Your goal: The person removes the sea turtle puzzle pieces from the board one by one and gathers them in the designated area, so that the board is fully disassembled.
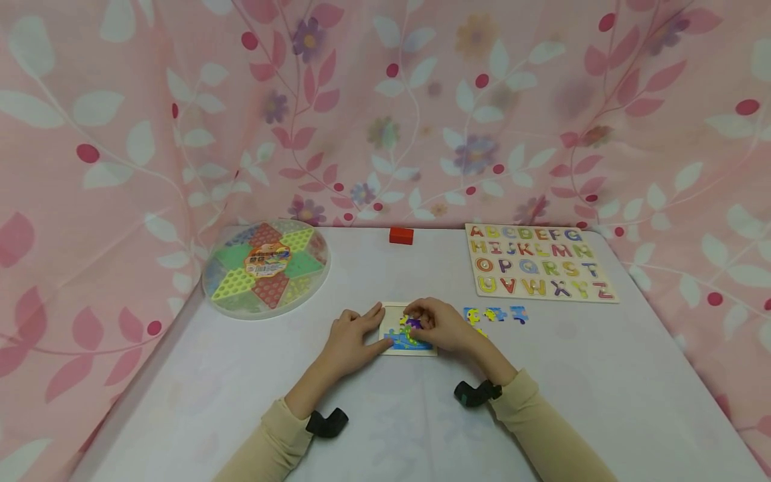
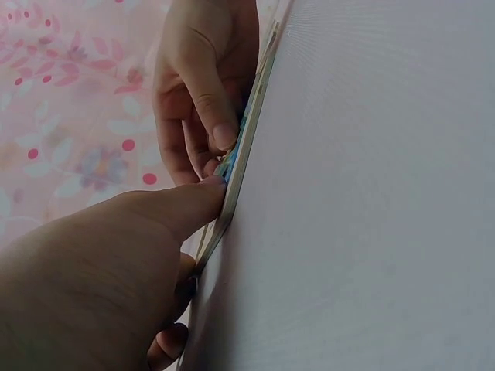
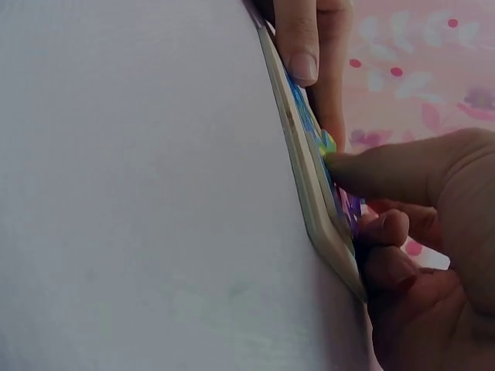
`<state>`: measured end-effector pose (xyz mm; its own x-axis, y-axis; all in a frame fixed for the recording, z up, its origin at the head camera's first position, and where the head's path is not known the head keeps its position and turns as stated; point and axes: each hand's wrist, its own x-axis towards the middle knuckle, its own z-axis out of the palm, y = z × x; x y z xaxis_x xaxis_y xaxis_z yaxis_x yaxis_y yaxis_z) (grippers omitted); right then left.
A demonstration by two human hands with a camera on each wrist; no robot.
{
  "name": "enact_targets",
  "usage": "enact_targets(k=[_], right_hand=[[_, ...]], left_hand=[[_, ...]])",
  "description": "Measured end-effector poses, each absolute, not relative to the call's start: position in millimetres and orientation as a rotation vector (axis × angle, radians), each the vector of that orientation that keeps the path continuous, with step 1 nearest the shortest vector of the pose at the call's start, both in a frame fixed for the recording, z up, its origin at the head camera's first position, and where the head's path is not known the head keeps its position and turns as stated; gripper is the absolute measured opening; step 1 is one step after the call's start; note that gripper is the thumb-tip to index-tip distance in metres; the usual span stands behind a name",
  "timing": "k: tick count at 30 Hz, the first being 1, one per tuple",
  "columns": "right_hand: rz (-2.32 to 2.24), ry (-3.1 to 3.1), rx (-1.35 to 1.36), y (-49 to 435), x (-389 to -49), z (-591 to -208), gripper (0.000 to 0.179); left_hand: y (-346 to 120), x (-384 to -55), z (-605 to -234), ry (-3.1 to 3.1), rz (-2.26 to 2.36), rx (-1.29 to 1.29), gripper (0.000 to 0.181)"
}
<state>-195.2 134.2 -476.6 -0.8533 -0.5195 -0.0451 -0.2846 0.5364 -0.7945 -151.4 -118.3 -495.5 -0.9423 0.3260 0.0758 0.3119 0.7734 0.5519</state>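
Head view: puzzle board (image 1: pixel 394 312) at mid-frame, flat on the white table (image 1: pixel 373 428), slightly wider left-to-right.
Left hand (image 1: pixel 351 343): fingers extended at the board's left edge, thumb over its lower-left part; steadying it, I judge.
Right hand (image 1: pixel 448 326): fingers curled, apparently pinching a purple puzzle piece (image 1: pixel 413 323); exact grip partly hidden.
Piece to board: piece at right of board centre, directly under right fingertips; right hand nearer.
Loose pieces (image 1: pixel 495 314): just right of right hand, lowest one partly covered by it.
Obstruction: right hand masks the board's right side.
Letter board (image 1: pixel 494 258): upper right.
Round game board (image 1: pixel 269 261): upper left.
Red block (image 1: pixel 401 235): above centre, well apart.
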Motion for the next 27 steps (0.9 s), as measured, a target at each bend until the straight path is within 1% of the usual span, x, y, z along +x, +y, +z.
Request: enact_targets(k=[20, 27], right_hand=[[-1.337, 2.391, -0.711, 136.8, -198.6, -481.2, 0.039], [-1.29, 2.429, -0.74, 138.9, -199.3, -481.6, 0.041]], left_hand=[[-119.0, -152.3, -493.1, 2.92, 0.924, 0.528, 0.069], [-119.1, -153.0, -494.4, 2.926, 0.91, 0.539, 0.07]])
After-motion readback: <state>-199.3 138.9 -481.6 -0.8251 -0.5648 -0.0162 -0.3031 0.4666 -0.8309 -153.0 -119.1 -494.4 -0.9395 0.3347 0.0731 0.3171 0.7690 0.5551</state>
